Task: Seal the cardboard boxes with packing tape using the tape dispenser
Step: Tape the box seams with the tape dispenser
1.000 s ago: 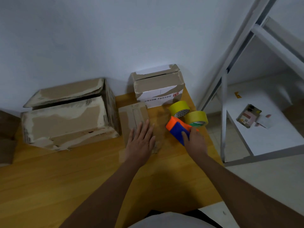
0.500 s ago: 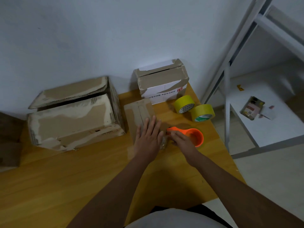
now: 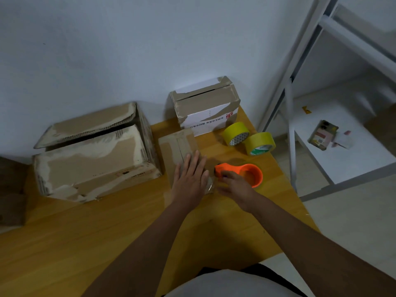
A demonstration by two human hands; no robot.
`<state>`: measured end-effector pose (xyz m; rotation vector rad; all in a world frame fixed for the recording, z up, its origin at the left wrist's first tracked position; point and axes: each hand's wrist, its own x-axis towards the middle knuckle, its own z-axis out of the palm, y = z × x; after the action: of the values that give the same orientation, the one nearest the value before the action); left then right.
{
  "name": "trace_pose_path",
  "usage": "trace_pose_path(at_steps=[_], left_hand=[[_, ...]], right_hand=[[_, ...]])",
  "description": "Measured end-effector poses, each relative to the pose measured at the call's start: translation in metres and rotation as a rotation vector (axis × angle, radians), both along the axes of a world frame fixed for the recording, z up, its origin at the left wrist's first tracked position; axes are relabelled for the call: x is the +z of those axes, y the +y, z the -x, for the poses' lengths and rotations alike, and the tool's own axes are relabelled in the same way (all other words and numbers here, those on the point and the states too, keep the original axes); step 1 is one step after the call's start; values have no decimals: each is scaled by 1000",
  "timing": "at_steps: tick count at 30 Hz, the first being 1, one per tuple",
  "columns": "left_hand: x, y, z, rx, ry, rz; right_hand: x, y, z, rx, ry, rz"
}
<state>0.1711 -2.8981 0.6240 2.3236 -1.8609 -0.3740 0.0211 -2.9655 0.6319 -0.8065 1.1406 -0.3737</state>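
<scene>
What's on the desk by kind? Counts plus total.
Cardboard boxes: 3 (big, white-sided, small flat)
Yellow tape rolls: 2 ()
Orange tape dispenser: 1
Total: 6

The small box (image 3: 180, 146) lies on the surface (image 3: 85, 232). The big box (image 3: 94, 151) is left of it. The tape dispenser (image 3: 242, 173) is right of it.

We see a plain pale wall (image 3: 128, 50) behind a wooden tabletop (image 3: 64, 243), in dim light. To the right stands a white metal shelf frame (image 3: 291, 116) with a low white shelf (image 3: 353, 159), above a light floor (image 3: 342, 228).
</scene>
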Motion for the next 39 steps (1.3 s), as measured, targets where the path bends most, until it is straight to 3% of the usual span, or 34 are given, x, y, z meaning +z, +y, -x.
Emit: trace_pose_path(at_steps=[2, 4, 10, 15, 21, 39], left_hand=[[-1, 1, -3, -8, 9, -4], [-2, 1, -3, -18, 17, -6], [-4, -1, -1, -38, -4, -13], [-5, 0, -2, -51, -8, -4], [-5, 0, -3, -45, 18, 5], [-1, 8, -14, -168, -10, -7]], right_hand=[[-8, 6, -1, -71, -51, -168], [-12, 11, 1, -72, -119, -201], [-6, 10, 5, 208, 43, 300], [-7, 2, 10, 312, 245, 632], [1, -7, 17, 369, 153, 777], [16, -13, 15, 586, 153, 955]])
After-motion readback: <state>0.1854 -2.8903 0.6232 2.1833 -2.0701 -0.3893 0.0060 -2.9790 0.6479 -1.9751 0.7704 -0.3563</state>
